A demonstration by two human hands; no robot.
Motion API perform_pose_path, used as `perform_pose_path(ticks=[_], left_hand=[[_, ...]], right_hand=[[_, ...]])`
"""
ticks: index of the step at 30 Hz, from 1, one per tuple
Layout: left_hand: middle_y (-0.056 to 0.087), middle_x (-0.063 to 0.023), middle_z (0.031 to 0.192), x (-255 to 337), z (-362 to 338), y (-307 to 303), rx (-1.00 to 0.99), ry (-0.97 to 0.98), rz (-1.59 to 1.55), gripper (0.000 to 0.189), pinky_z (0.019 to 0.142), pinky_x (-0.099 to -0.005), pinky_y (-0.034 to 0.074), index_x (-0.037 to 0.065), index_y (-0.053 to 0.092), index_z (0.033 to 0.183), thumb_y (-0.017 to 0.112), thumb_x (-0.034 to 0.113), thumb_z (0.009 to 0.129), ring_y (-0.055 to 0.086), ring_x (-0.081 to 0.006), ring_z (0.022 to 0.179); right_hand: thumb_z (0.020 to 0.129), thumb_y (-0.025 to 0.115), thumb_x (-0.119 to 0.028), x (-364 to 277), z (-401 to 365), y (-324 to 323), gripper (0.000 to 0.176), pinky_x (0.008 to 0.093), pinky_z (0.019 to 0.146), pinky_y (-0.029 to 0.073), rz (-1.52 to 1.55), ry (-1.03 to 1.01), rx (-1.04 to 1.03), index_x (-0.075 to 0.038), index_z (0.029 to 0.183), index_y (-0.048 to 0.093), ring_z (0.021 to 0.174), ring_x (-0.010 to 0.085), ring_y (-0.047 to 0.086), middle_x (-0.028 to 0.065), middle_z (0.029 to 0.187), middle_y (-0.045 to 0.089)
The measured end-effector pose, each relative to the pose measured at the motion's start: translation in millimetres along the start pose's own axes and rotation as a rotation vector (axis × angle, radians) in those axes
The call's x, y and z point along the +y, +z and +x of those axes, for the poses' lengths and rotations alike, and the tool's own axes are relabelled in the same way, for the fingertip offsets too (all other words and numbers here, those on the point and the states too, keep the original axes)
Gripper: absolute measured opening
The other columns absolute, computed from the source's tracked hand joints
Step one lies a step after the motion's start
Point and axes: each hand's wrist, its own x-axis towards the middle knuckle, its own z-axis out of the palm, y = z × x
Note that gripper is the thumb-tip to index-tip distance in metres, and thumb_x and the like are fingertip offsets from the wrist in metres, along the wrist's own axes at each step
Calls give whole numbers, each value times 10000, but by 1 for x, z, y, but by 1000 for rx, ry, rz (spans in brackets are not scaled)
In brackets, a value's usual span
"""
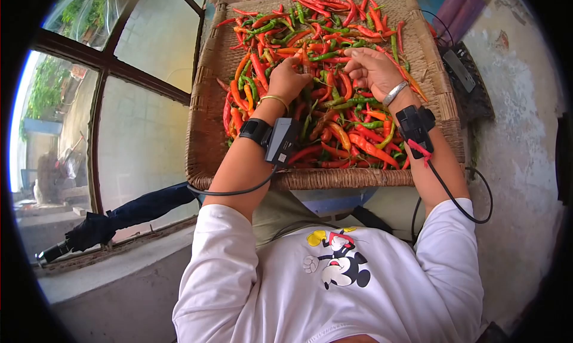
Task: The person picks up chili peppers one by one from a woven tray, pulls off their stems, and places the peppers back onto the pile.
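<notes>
Red, green and orange chili peppers lie heaped in a shallow woven basket in front of me. My left hand, over the left-middle of the heap, is closed with its fingertips round an orange-red chili pepper that points away from me. To its right, my right hand is held just above the peppers with its fingers curled in and the thumb and forefinger close together. Whatever those fingers hold, if anything, is too small to make out.
A window with a dark frame stands on the left, with a folded dark umbrella on its sill. On the right are a dark bag-like object and a worn wall. Black cables run from the wrist devices.
</notes>
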Motion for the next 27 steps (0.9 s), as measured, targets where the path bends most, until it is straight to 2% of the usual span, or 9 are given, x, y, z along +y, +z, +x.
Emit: perform_pose_path(ticks=[2, 4, 11, 13, 17, 19, 23, 25, 27], left_hand=[[622, -140, 800, -6, 5, 2, -68, -50, -147, 483, 695, -334, 466, 4, 571, 1023, 684, 237, 614, 604, -250, 750], [626, -64, 738, -2, 4, -1, -203, -18, -83, 314, 634, -241, 452, -10, 602, 944, 654, 173, 694, 577, -113, 650], [580, -26, 663, 25, -8, -7, -163, -99, -35, 229, 554, -230, 424, -9, 613, 793, 641, 202, 710, 526, -94, 574], [561, -15, 649, 32, -7, -8, -116, -214, -279, 183, 484, -210, 384, 24, 600, 761, 627, 201, 723, 486, -70, 536], [552, -3, 657, 51, -18, -6, -127, -267, -592, 164, 437, -192, 336, 43, 587, 772, 607, 205, 754, 445, -51, 509], [552, 10, 665, 52, -21, -2, -160, -196, -771, 178, 433, -190, 330, 31, 590, 838, 583, 203, 794, 434, -46, 504], [540, 21, 660, 57, -27, -3, -218, -218, -834, 205, 453, -187, 339, 21, 597, 890, 563, 212, 824, 432, -44, 515], [567, -8, 683, 64, -31, -6, -239, -89, -927, 227, 510, -188, 401, -4, 600, 885, 559, 213, 828, 497, -60, 577], [545, 8, 664, 72, -34, -7, -219, -1, -884, 229, 499, -183, 379, 6, 603, 901, 551, 220, 836, 464, -50, 554]], right_hand=[[845, 500, -245, 4, -1, 7, 226, 171, 441, 393, -266, 24, -40, -48, 933, 566, 546, 47, 525, -8, 682, 565], [839, 506, -247, 8, -4, 14, 228, 177, 443, 395, -374, 35, -89, -44, 924, 566, 544, 49, 519, -12, 679, 559], [836, 511, -223, 13, -9, 29, 240, 161, 454, 387, -682, 168, -210, -39, 986, 551, 598, 32, 504, -36, 755, 542], [836, 519, -240, 14, -9, 31, 250, 158, 439, 379, -720, 119, -176, -31, 970, 550, 578, 36, 507, -25, 739, 547], [834, 529, -255, 20, -6, 30, 228, 156, 417, 366, -547, 165, -180, -41, 910, 552, 549, 36, 506, -17, 708, 554], [828, 542, -253, 23, -6, 30, 192, 157, 393, 347, -441, 192, -173, -64, 862, 539, 518, 33, 498, -16, 671, 554], [803, 573, -272, 22, -7, 25, 203, 178, 416, 347, -157, 240, -182, -74, 834, 537, 527, 51, 488, -7, 665, 543], [799, 576, -223, 14, -8, 24, 156, 179, 407, 336, -72, 187, -213, -81, 850, 536, 524, 46, 478, -20, 654, 533], [797, 569, -182, 4, -11, 22, 117, 176, 413, 340, -89, 140, -227, -83, 851, 540, 525, 45, 480, -23, 666, 543]])
